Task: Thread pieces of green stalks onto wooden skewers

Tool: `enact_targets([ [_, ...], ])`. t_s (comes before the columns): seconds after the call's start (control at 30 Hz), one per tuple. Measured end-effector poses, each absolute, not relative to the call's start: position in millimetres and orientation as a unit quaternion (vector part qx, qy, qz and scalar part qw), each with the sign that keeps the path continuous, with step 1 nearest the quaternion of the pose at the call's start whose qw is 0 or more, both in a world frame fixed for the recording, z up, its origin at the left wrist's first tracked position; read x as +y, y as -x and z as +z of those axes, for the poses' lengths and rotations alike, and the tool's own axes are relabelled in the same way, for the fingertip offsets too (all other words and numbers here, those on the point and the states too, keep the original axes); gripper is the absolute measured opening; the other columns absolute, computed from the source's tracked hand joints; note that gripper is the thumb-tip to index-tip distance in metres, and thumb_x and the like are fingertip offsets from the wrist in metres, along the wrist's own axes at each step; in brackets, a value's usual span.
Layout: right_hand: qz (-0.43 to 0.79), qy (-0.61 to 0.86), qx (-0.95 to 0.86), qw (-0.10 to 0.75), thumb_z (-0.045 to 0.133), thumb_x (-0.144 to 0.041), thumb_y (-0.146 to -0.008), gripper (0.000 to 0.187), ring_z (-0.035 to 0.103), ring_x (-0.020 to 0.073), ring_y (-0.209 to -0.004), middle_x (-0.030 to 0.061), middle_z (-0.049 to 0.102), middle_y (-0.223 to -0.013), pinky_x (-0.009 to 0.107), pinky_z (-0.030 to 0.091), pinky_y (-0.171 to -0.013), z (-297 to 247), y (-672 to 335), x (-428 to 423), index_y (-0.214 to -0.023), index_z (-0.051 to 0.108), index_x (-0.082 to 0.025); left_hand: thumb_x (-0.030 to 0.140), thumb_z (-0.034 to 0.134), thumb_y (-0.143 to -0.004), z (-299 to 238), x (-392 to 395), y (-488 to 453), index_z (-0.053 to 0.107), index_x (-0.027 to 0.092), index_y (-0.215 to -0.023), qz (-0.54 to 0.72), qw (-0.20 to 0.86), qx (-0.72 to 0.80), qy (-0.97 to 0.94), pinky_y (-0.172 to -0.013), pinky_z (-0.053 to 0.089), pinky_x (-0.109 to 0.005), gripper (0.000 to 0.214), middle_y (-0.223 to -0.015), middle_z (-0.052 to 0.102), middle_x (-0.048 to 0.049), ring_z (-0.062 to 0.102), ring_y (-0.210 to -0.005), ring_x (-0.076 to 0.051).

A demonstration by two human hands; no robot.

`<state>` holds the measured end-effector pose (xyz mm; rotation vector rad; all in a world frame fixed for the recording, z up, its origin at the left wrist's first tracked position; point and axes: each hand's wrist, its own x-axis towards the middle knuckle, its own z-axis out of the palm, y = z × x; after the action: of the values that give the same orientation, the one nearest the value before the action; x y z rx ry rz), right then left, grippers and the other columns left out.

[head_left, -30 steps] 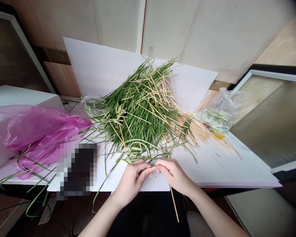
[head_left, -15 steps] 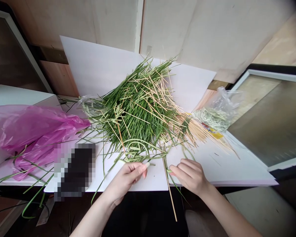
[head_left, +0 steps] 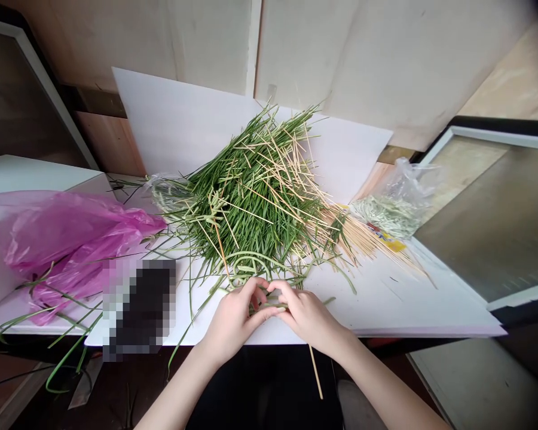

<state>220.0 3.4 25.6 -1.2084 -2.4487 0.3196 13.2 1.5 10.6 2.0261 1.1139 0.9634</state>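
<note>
Pink bag: thin glossy plastic. Sticks: smooth matt wood. Tabletop: smooth.

Stem pile on the table, centre!
We've a bag left, sticks atop and right, a panel behind.

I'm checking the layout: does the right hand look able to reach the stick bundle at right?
Probably yes: from the right hand, only a few loose green stems seem to lie before the stick bundle.
</note>
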Motion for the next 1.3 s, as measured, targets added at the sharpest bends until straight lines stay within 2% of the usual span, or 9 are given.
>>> enact_targets([
  [0.1,0.156,0.445,-0.861,0.189,0.068,-0.006,-0.094,0.043,0.07,0.0198,-0.063,-0.0009,0.076,-0.083,0.024,0.043,-0.056,25.6,-216.0,2.4,-0.13,0.049,-0.021,0.045,0.072,-0.095,8.5,1.2,-15.5,0.053,0.025,-0.127,0.381,0.36,0.411,-0.746,-0.067,0.048,-0.027,0.043,-0.094,0.072,0.0017,0.064,-0.074,-0.017],
  [0.17,0.182,0.448,-0.854,0.193,0.068,-0.008,-0.095,0.043,0.068,0.0186,-0.066,-0.0011,0.073,-0.086,0.023,0.044,-0.058,24.0,-215.0,1.1,-0.13,0.048,-0.022,0.04,0.071,-0.096,7.3,2.5,-16.4,0.055,0.024,-0.126,0.391,0.384,0.4,-0.735,-0.067,0.047,-0.026,0.038,-0.09,0.072,0.0026,0.063,-0.073,-0.016],
  [0.3,0.227,0.45,-0.837,0.212,0.067,-0.013,-0.096,0.052,0.066,0.0178,-0.078,0.0009,0.068,-0.098,0.025,0.05,-0.071,24.5,-220.0,-1.0,-0.14,0.042,-0.023,0.033,0.069,-0.098,11.0,7.0,-11.6,0.068,0.022,-0.102,0.392,0.386,0.39,-0.738,-0.067,0.045,-0.026,0.012,-0.086,0.074,0.001,0.063,-0.072,-0.016],
  [0.37,0.245,0.455,-0.828,0.217,0.061,-0.014,-0.1,0.046,0.065,0.0178,-0.079,0.0013,0.067,-0.098,0.026,0.05,-0.074,27.9,-226.0,-0.8,-0.141,0.044,-0.023,0.031,0.068,-0.098,14.1,9.7,-6.0,0.071,0.021,-0.094,0.389,0.375,0.395,-0.743,-0.068,0.045,-0.025,0.011,-0.085,0.075,0.0003,0.064,-0.074,-0.016],
  [0.47,0.269,0.46,-0.818,0.216,0.049,-0.017,-0.105,0.018,0.065,0.0184,-0.082,0.0013,0.07,-0.095,0.027,0.046,-0.075,33.7,-234.4,0.2,-0.115,0.062,-0.024,0.031,0.068,-0.098,17.6,12.3,1.7,0.071,0.021,-0.095,0.385,0.362,0.41,-0.743,-0.067,0.045,-0.025,0.011,-0.086,0.076,0.0003,0.065,-0.075,-0.016],
  [0.57,0.287,0.459,-0.813,0.215,0.045,-0.017,-0.106,0.026,0.062,0.0174,-0.079,-0.0008,0.07,-0.086,0.026,0.041,-0.073,36.6,-236.8,0.0,-0.089,0.063,-0.023,0.033,0.071,-0.097,19.6,10.8,2.5,0.071,0.021,-0.098,0.356,0.356,0.397,-0.767,-0.069,0.046,-0.025,0.012,-0.089,0.076,0.0002,0.066,-0.078,-0.016],
  [0.73,0.336,0.442,-0.807,0.202,0.048,-0.019,-0.104,0.031,0.05,0.0134,-0.064,-0.0052,0.057,-0.069,0.025,0.033,-0.063,36.8,-230.6,-2.7,-0.075,0.056,-0.022,0.038,0.072,-0.096,19.5,3.0,-7.9,0.07,0.022,-0.098,0.331,0.303,0.359,-0.818,-0.072,0.047,-0.027,0.017,-0.086,0.071,-0.0005,0.065,-0.079,-0.018],
  [0.97,0.398,0.438,-0.778,0.211,0.045,-0.021,-0.106,0.032,0.052,0.0129,-0.067,-0.0038,0.061,-0.075,0.024,0.036,-0.063,38.1,-230.5,-4.0,-0.08,0.063,-0.021,0.032,0.053,-0.107,19.3,-1.0,-10.4,0.07,0.022,-0.097,0.314,0.185,0.332,-0.87,-0.076,0.049,-0.032,0.022,-0.09,0.071,-0.0035,0.067,-0.083,-0.021],
  [1.3,0.448,0.423,-0.762,0.199,0.043,-0.034,-0.11,0.037,0.041,0.0117,-0.057,-0.0061,0.045,-0.065,0.022,0.033,-0.053,38.8,-236.5,-7.0,-0.08,0.061,-0.021,0.039,0.051,-0.107,23.2,-1.4,-9.9,0.073,0.022,-0.092,0.315,0.1,0.321,-0.887,-0.071,0.047,-0.033,0.032,-0.079,0.068,-0.0035,0.064,-0.074,-0.022],
])
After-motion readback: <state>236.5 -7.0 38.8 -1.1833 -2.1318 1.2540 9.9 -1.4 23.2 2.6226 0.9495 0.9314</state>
